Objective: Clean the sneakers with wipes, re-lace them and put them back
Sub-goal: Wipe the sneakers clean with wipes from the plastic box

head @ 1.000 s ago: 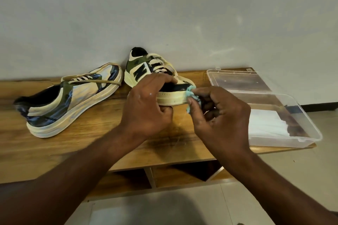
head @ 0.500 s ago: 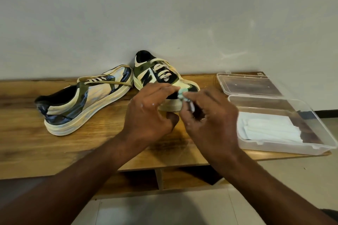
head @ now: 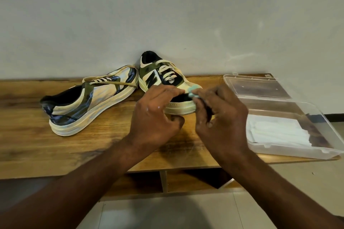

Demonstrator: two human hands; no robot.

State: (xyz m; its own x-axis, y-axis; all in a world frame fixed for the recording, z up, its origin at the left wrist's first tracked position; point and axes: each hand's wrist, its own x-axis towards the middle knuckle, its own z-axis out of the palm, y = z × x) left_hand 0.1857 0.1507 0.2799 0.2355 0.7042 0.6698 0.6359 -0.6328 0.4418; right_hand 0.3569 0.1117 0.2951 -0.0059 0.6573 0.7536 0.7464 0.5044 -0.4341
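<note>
My right hand [head: 221,117] has its thumb and first fingers pinched on a small wad of pale green wipe [head: 192,93], pressing it to the toe of the near sneaker [head: 167,83]; I hold the wipe bunched so the pressure lands on one spot of the rubber edge. My left hand [head: 154,115] curls over that same toe from nine o'clock, fingers laid across the top and thumb tucked below the sole, so the shoe won't skid as I rub. The sneaker points its toe at me, heel up against the wall at twelve o'clock. The other sneaker [head: 89,102] lies on its side at about ten o'clock, near the first one's heel, with a loose lace [head: 119,84] draped over it, parked out of my way. At three o'clock sits the clear plastic box [head: 290,128], lid thrown back, white wipes [head: 279,132] inside, close enough that I judge a fresh one is an easy reach. All of it rests on the wooden bench [head: 37,143]
</note>
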